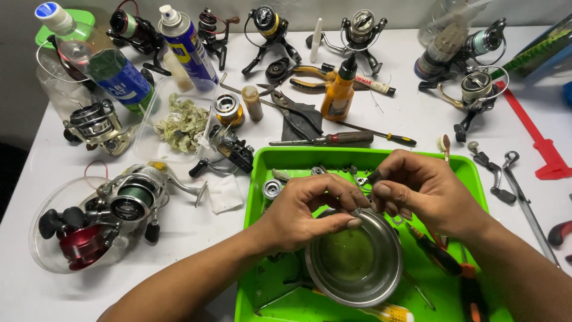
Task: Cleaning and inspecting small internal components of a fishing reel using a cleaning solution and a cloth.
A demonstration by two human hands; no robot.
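Head view: both hands at frame centre, over the steel bowl [356,260] in the green tray [262,164]. My left hand [304,209] has its fingers [351,222] pinched closed on a small metal part [359,210], too small to identify, right above the bowl's far rim. My right hand [420,191] has its fingers [381,192] curled closed on a thin dark tool tip, touching that part. Best kept low over the bowl so a dropped piece lands inside, I'd say. Light grip, elbows braced on the worktop [190,229]. Loose bits [272,189] at the tray's upper left, reels [128,200] at frame left, oil bottle [339,89] at top centre.
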